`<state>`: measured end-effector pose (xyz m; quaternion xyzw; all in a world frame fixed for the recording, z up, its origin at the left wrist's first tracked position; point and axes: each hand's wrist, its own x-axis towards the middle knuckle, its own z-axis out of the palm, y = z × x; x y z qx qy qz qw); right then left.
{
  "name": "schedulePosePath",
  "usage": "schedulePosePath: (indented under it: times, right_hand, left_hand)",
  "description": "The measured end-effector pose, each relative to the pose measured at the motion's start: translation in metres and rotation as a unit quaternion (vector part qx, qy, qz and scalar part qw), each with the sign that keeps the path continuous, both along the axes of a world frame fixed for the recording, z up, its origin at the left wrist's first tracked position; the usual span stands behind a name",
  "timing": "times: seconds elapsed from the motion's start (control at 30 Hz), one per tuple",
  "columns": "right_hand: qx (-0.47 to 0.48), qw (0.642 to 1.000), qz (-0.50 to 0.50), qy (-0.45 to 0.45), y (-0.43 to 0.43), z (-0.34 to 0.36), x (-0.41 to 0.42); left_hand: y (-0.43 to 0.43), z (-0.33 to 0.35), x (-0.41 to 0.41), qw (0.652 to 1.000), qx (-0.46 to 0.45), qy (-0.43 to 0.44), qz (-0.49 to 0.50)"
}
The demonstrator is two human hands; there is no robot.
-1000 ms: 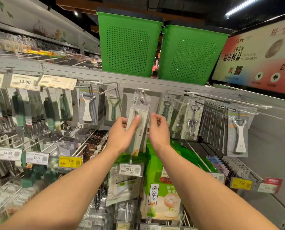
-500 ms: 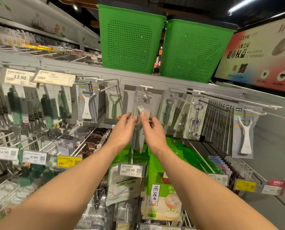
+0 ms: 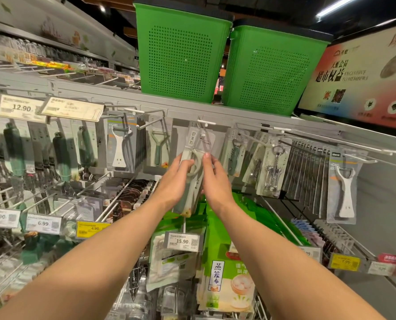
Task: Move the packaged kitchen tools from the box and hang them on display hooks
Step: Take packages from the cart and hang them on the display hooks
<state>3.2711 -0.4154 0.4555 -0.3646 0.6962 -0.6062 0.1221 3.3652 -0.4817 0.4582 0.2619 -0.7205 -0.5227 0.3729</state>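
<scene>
Held package [image 3: 198, 144] half-hidden behind hands [image 3: 177, 181] [image 3: 216, 183], left hanging packs [image 3: 14, 153] blurred, poster [image 3: 365, 72] cropped at right edge.

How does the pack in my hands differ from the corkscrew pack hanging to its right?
The held pack is gripped by the left hand and right hand; the corkscrew pack hangs free. The held pack's tool is pale green-grey, the corkscrew pack's shiny metal. Both are clear packs.

a green basket [image 3: 181, 54] is showing dotted perforations; the packaged tool [image 3: 192, 192] is looking pale grey-green; one price tag [image 3: 92, 228] is glowing yellow.
</scene>
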Motion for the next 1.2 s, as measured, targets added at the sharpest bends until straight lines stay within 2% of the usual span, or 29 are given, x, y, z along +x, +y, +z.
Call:
schedulePosePath:
  times: [0.23, 0.4, 0.6, 0.83, 1.2]
  right_hand:
    - [-0.002, 1.0, -0.006, -0.002, 0.006, 0.009, -0.004]
    - [0.004, 0.999, 0.003, -0.054, -0.005, 0.006, 0.001]
    - [-0.021, 0.997, -0.002, -0.078, -0.018, 0.003, 0.004]
    - [-0.025, 0.993, -0.025, -0.11, -0.046, 0.007, -0.007]
    - [0.021, 0.984, 0.006, -0.175, -0.124, 0.003, -0.071]
  left_hand:
    - [-0.008, -0.003, -0.003, 1.0, -0.003, -0.004, -0.002]
    - [-0.015, -0.004, -0.01, 1.0, -0.022, -0.012, 0.018]
    - [-0.02, -0.007, -0.018, 1.0, 0.005, 0.0, -0.004]
    - [-0.033, -0.008, -0.039, 1.0, -0.017, 0.004, 0.019]
    - [-0.095, -0.002, -0.089, 0.997, -0.025, -0.066, 0.026]
